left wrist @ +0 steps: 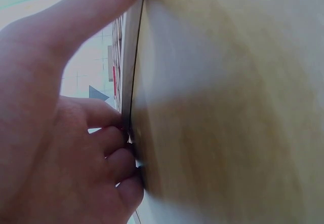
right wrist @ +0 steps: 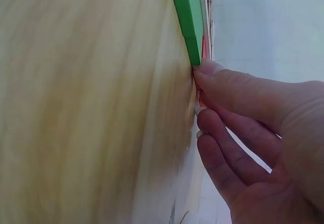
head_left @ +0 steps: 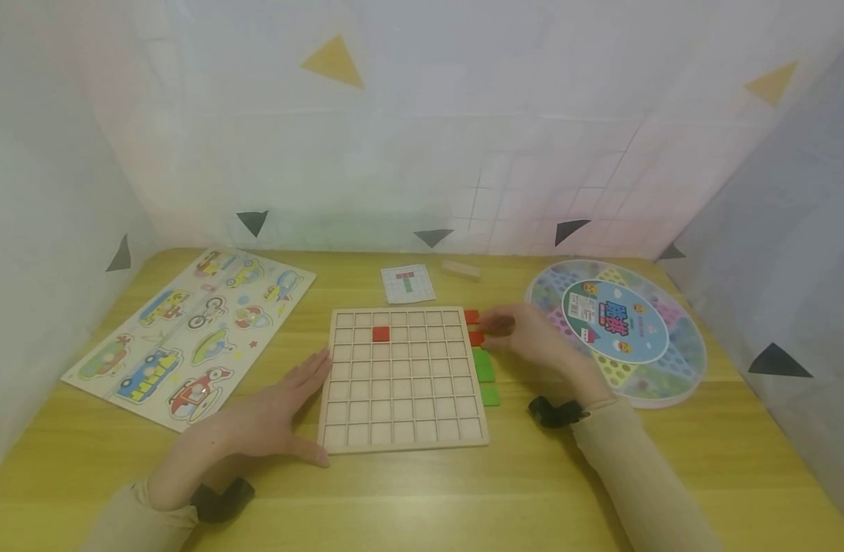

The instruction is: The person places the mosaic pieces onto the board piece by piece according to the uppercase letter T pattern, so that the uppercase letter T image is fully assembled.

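Note:
A wooden grid board [head_left: 402, 452] lies flat, with one red square tile [head_left: 381, 334] in a cell of its second row. My left hand [head_left: 273, 414] is spread along the board's left side, fingertips at the edge and thumb by the near corner. In the left wrist view, the left hand's fingers [left wrist: 121, 165] rest low against that edge. At the board's right side, my right hand [head_left: 532, 335] has thumb and index finger at a red tile [head_left: 476, 338], pinching it at its outer edge. Another red tile [head_left: 471, 316] lies just beyond; green tiles [head_left: 486, 373] lie nearer.
Behind the board lie a pattern card [head_left: 408, 284] with a red and green figure and a small pale block [head_left: 461, 270]. A vehicle picture puzzle [head_left: 245, 341] lies at left. At right, a round game box [head_left: 684, 345] sits beside my right forearm. Walls enclose the table [head_left: 422, 506].

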`<state>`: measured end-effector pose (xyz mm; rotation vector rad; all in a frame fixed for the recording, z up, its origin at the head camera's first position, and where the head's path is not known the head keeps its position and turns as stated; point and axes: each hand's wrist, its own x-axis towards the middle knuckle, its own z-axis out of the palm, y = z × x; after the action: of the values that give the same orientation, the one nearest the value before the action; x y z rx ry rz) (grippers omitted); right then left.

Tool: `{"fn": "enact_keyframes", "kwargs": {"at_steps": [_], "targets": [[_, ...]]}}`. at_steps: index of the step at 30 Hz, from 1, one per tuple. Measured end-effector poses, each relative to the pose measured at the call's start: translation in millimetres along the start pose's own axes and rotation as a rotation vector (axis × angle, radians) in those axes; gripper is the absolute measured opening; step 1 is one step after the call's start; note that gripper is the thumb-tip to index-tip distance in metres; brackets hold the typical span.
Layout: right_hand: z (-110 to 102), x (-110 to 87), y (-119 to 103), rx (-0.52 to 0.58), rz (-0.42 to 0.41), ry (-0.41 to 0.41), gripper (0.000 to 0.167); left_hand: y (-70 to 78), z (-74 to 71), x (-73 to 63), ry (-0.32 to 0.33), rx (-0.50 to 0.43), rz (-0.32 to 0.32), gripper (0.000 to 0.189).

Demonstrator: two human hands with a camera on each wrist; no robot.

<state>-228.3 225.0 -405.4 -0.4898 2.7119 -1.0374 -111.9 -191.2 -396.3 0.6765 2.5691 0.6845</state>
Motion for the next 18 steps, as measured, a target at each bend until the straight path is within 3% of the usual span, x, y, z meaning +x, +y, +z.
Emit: {"fn": "enact_keyframes", "kwargs": {"at_steps": [18], "targets": [[3.0,0.4,-0.9,-0.098,-0.081,0.030,0.026,0.7,-1.0,0.2,-0.007,-0.016,0.002,0.132]]}}
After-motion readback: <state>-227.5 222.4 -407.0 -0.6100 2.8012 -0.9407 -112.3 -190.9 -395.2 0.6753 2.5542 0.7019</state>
